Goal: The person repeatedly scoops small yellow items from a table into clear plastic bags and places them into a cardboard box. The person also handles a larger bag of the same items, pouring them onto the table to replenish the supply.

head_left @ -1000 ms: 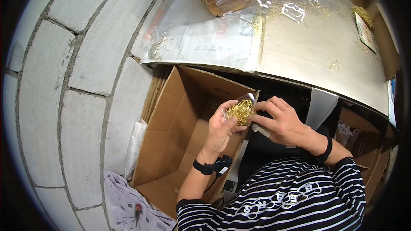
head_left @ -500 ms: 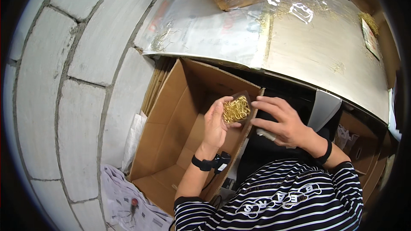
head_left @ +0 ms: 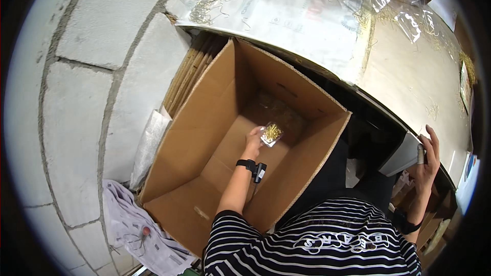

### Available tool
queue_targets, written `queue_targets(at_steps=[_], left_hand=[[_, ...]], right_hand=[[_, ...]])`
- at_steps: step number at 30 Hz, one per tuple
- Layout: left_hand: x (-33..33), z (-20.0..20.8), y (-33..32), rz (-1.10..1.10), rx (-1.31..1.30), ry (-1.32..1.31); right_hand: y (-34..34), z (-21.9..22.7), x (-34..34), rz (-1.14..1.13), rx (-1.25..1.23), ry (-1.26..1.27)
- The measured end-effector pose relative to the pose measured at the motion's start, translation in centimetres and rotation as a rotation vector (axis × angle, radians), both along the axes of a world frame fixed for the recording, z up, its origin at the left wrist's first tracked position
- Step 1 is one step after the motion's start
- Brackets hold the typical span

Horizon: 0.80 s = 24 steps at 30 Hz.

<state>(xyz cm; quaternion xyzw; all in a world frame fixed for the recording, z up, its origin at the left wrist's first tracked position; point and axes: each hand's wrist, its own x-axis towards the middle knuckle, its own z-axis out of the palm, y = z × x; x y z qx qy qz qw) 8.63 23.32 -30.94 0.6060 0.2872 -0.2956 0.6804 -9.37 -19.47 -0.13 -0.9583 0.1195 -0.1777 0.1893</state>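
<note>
My left hand (head_left: 252,142) reaches down inside a large open cardboard box (head_left: 192,135). Its fingers are closed on the side of a small transparent plastic pack (head_left: 272,133) filled with gold-coloured metal pieces, perhaps hooks or pins; their exact kind is too small to tell. The pack is tilted, above or near the box's bottom. At the right, beside the worktable's front edge, my right hand (head_left: 428,159) has its fingers stretched out with nothing in them. A pale wrap covers part of one finger; whether the hand touches the edge I cannot tell.
Ahead, the worktable (head_left: 302,36) bears loose gold pieces (head_left: 209,10) and a pile of transparent plastic packs (head_left: 394,0). Folded cardboard (head_left: 192,71) stands between the box and the block wall (head_left: 82,122). A pale cloth (head_left: 138,230) lies near left.
My left hand has lowered the plastic pack into the cardboard box. The right hand has left the pack and moved right to the table's edge. The view has shifted.
</note>
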Motion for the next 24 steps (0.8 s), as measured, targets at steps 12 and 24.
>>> queue_targets(at_steps=[12,24], left_hand=[[-5.0,-20.4,-4.2,-0.055,0.079,0.128],[-1.4,-0.3,-4.5,-0.232,0.13,0.146]], right_hand=[[1.2,0.9,1.9,0.038,0.046,0.187],[-17.1,1.0,-0.7,-0.405,-0.171,-0.182]])
